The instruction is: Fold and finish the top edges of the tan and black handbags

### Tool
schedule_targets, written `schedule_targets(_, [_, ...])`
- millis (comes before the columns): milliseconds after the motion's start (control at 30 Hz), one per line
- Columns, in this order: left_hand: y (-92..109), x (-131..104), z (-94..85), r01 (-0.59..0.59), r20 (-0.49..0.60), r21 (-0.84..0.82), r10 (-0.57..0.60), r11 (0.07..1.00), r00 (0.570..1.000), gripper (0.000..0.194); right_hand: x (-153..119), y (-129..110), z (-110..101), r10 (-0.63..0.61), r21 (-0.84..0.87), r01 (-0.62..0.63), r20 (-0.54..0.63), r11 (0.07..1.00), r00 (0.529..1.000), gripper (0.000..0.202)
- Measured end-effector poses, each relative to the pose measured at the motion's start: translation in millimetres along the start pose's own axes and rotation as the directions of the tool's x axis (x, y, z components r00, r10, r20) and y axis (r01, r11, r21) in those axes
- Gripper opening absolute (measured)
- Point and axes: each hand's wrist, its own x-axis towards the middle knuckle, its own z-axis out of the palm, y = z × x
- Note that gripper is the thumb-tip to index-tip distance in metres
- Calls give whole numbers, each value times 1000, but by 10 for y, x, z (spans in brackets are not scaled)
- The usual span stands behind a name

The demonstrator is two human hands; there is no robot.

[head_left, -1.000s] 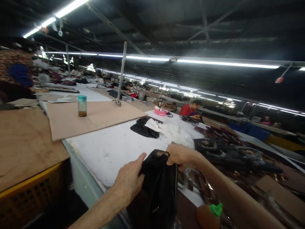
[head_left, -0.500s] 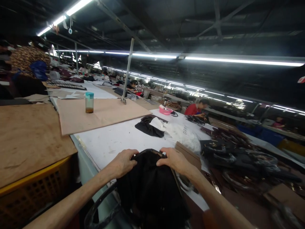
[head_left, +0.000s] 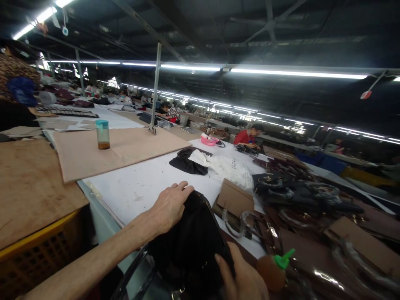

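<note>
A black handbag (head_left: 187,241) stands at the table's near edge, its dark lining facing me and a handle looping out at lower left. My left hand (head_left: 170,206) is closed over the bag's far upper rim, thumb on the inner side. Lower on the right side, my right hand (head_left: 240,275) grips the bag's edge, thumb inside and fingers outside; it is partly blurred. Just right of that hand sits a round bottle of brownish glue-like liquid with a green nozzle (head_left: 283,260).
Dark and maroon handbags (head_left: 300,196) with plastic-wrapped handles pile up on the right. A white cloth bag (head_left: 231,168) and black fabric (head_left: 189,161) lie ahead. On a beige board (head_left: 125,150) stands a lidded bottle (head_left: 103,135). A yellow crate (head_left: 43,237) is at left. Co-workers sit farther off.
My right hand has slid from the bag's far rim down its right side toward me. My left hand stays on the rim. The view has turned slightly right, revealing the green-nozzled bottle.
</note>
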Motion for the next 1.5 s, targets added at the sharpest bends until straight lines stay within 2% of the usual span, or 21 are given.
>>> schedule_targets(100, [28, 129, 35, -246, -28, -6, 245, 969, 969, 42, 106, -46, -181, -70, 90, 69, 8, 994, 998, 32])
schedule_targets(200, [75, 228, 83, -339, -38, -42, 337, 940, 941, 35, 180, -87, -424, -95, 180, 89, 25, 980, 995, 30])
schedule_targets(267, [107, 254, 112, -333, -97, -110, 324, 936, 941, 33, 221, -91, -525, -89, 222, 78, 38, 972, 995, 30])
schedule_targets(367, [101, 248, 148, -293, -161, -197, 264, 936, 951, 37, 296, -42, -562, -86, 288, 61, 75, 956, 993, 28])
schedule_targets(533, [-89, 223, 183, -306, -46, -182, 302, 935, 952, 31, 422, 113, -517, -117, 380, 68, 109, 923, 987, 22])
schedule_targets(633, [-199, 207, 185, -321, -42, -193, 320, 927, 947, 33, 457, 150, -530, -120, 393, 71, 102, 917, 988, 23])
schedule_targets(733, [-231, 183, 187, -339, -34, -159, 338, 927, 940, 28, 467, 114, -559, -127, 380, 73, 119, 922, 985, 23])
schedule_targets(867, [-179, 179, 194, -381, -38, -112, 380, 918, 924, 10, 480, 49, -544, -144, 374, 101, 87, 922, 986, 21])
schedule_targets(967, [-137, 223, 201, -382, -63, -140, 377, 913, 924, 12, 479, 37, -503, -165, 390, 130, 56, 911, 985, 19])
schedule_targets(1100, [-102, 315, 215, -351, -49, -251, 350, 902, 935, 13, 476, 63, -486, -157, 368, 130, 45, 921, 987, 21])
schedule_targets(1233, [-37, 380, 224, -340, -82, -343, 333, 876, 939, 11, 503, 122, -504, -150, 340, 130, 33, 931, 988, 21])
schedule_targets(1367, [42, 422, 221, -238, -55, -361, 235, 901, 971, 10, 511, 150, -473, -110, 287, 106, -2, 952, 994, 23])
schedule_targets(1500, [90, 453, 231, -144, -40, -362, 139, 921, 990, 9, 507, 149, -391, -31, 295, 71, -137, 953, 990, 31])
